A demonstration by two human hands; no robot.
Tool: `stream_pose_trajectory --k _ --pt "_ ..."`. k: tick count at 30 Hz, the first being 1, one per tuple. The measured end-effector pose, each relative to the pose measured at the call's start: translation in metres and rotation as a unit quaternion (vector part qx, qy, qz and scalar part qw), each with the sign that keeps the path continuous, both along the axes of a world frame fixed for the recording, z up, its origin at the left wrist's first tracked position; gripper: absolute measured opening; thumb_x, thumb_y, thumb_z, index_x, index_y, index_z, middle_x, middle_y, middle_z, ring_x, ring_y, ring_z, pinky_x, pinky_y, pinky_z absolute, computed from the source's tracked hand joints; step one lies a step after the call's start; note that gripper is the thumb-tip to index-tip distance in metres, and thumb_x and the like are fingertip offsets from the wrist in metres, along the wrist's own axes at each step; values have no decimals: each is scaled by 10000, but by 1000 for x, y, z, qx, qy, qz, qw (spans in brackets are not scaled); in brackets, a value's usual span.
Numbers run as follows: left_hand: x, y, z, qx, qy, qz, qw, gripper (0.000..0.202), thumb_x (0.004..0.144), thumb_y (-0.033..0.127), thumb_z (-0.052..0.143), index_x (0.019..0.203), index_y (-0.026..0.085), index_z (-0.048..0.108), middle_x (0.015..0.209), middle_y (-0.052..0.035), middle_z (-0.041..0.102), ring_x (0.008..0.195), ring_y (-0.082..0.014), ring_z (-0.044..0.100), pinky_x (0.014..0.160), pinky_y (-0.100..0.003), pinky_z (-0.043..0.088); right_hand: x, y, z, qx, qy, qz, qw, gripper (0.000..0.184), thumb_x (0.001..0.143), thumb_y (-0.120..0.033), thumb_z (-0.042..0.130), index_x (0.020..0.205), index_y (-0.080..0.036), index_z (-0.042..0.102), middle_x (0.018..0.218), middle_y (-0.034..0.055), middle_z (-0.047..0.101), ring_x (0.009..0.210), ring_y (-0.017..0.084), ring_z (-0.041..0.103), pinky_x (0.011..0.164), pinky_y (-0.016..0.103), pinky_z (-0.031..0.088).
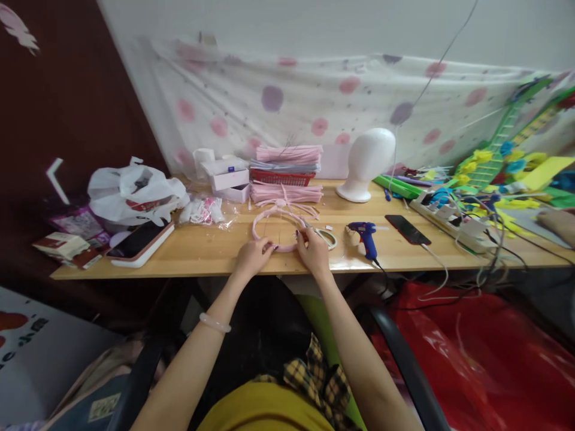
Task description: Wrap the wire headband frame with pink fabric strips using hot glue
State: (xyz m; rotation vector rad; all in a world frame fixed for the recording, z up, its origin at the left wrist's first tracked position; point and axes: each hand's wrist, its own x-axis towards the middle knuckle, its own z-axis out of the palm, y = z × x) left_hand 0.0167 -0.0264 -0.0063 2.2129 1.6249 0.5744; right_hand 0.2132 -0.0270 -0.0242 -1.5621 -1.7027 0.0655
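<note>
Wooden table [202,251] is running along a wall draped in dotted cloth [314,96]. Pink ring [277,211] is lying flat near the front edge, centre. Left hand [252,256] is pinching its near-left rim, fingers curled onto it. Right hand [314,251] is gripping the near-right rim likewise. Blue glue gun [365,234] is sitting just right of that hand, black phone [407,229] beyond it. Pink strip stack [287,193] and white foam head [366,161] are standing behind the ring. Plastic bag [135,190] is slumping far left.
</note>
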Motion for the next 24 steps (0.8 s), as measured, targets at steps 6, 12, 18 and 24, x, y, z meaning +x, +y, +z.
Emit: stream_pose_trajectory --k 6,12,18,24 --pt "1 -1 1 2 -5 11 1000 311 958 362 620 1205 174 634 1207 -95 667 1015 -230 671 869 -452 575 0 4 2 13 -4 2 1000 279 981 -359 614 1183 -168 635 1145 71 675 939 187 679 820 388 588" --pt "1 -2 3 7 -10 16 1000 278 965 369 608 1146 164 658 1137 -82 697 992 -221 682 878 -451 569 -2 -16 -6 26 3 34 999 327 1063 -317 356 1121 -145 629 1047 122 667 1006 245 649 915 482 513" --pt "0 -2 4 16 -8 19 1000 243 967 348 586 1081 180 719 955 -70 768 925 -221 709 821 -351 533 -31 -118 -45 -111 -70 322 937 368 999 -444 435 1178 -229 674 1023 93 737 901 193 684 857 350 534" --pt "-2 -1 -2 24 -13 15 1000 252 974 353 564 1083 183 714 984 -74 759 945 -226 698 839 -357 512 10 -139 -70 -345 -52 351 869 508 906 -532 625 1320 -239 639 1406 108 631 1391 284 481 1159 466 353"
